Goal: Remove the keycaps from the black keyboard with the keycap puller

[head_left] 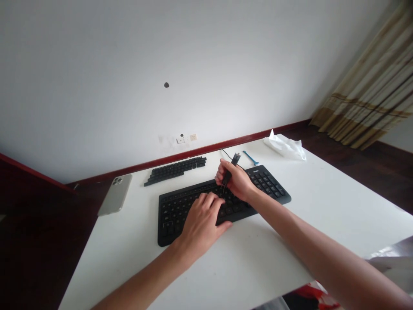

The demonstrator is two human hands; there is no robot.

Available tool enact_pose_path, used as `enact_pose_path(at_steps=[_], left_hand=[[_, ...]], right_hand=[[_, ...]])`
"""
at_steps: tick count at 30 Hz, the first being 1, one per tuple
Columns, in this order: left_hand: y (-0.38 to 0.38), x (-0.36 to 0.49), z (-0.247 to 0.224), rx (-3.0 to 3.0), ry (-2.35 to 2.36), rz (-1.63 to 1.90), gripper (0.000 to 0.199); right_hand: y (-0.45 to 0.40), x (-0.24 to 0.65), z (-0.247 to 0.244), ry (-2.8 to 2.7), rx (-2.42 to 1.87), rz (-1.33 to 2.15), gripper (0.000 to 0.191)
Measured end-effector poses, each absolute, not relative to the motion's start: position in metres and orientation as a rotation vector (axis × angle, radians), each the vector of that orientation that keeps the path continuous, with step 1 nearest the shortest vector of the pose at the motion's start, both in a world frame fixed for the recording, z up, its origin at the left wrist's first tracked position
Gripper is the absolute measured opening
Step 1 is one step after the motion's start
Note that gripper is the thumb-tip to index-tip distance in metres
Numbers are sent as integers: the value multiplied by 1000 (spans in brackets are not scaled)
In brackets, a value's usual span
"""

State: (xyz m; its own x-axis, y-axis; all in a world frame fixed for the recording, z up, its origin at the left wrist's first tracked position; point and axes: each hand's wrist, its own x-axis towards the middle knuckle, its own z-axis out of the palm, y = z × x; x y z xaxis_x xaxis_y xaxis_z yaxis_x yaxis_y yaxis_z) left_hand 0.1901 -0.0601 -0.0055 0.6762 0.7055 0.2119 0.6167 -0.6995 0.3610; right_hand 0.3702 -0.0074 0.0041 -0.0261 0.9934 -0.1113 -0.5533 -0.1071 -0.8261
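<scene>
Centrally, the keyboard (264,185) lies on the tabletop (209,275); the right hand's grip (237,178) holds a dark tool (227,177) above; the left hand's grip (201,217), loosely spread, rests there. Keycaps (177,168): ten o'clock.

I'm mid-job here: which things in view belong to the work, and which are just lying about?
Part of the work:
- keyboard, under the left hand
- black tool, in the right hand
- apparent black keycaps, likely
- slim blue tool, probably

Just lying about, it seems:
- phone
- white plastic bag
</scene>
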Motion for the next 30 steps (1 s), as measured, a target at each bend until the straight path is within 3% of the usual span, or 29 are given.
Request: enact_pose_path(at_steps=[4,16,30], left_hand=[[-61,190,-13,2593,1083,532,54],[-65,192,-21,2584,1063,618,63],[-52,183,-17,2425,1053,781,48]], right_hand=[[-5,374,4,-473,-767,1682,50],[-13,356,1,-619,-869,1558,66],[-23,347,5,-730,-987,1587,56]])
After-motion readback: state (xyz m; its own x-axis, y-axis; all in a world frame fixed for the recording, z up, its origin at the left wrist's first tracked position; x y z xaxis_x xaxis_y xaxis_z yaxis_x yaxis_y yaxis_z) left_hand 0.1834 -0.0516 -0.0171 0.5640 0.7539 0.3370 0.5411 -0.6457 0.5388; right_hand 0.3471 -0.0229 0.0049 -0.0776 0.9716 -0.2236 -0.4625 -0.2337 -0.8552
